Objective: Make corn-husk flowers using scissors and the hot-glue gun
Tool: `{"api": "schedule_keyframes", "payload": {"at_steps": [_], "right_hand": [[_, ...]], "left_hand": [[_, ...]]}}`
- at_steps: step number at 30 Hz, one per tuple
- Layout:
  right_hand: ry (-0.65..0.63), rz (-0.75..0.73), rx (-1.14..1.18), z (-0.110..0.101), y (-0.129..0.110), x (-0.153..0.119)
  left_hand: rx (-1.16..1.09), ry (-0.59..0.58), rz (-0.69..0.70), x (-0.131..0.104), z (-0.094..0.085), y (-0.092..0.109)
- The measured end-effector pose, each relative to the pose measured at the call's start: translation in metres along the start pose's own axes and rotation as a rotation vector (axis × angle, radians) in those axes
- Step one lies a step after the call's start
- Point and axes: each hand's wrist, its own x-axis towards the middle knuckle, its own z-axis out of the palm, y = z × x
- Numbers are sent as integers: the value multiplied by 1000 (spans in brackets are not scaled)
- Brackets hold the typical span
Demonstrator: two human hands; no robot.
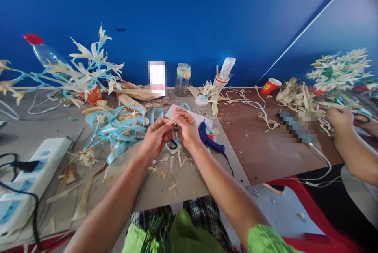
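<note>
My left hand [156, 136] and my right hand [186, 127] meet above the near half of the table. Both are closed, their fingertips pinching a small pale piece [173, 119] that looks like dried corn husk; the fingers hide much of it. Just below them lie dark loops that look like scissor handles [171, 144], partly covered by my hands. A blue hot glue gun [208, 136] rests right of my right hand, beside a white sheet [193, 116]. Tangled light-blue ribbon [118, 127] lies left of my left hand, and husk scraps [158, 172] are scattered below.
Branches with husk flowers [94, 54] stand at the left, above a white power strip [38, 178]. Along the blue wall are a clear bottle [182, 81] and a tipped red cup [271, 86]. At the right, a co-worker's hand [339, 119] is near a phone [297, 127].
</note>
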Motion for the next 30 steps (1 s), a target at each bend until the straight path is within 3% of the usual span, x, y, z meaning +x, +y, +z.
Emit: {"api": "schedule_keyframes", "payload": {"at_steps": [23,30], "right_hand": [[-39,-50,-97,1,-7,-2],[42,-4,-5,-2,-5,1]], "left_hand": [[82,65,54,4,-6,-3],[193,138,81,5,-7,-4]]}}
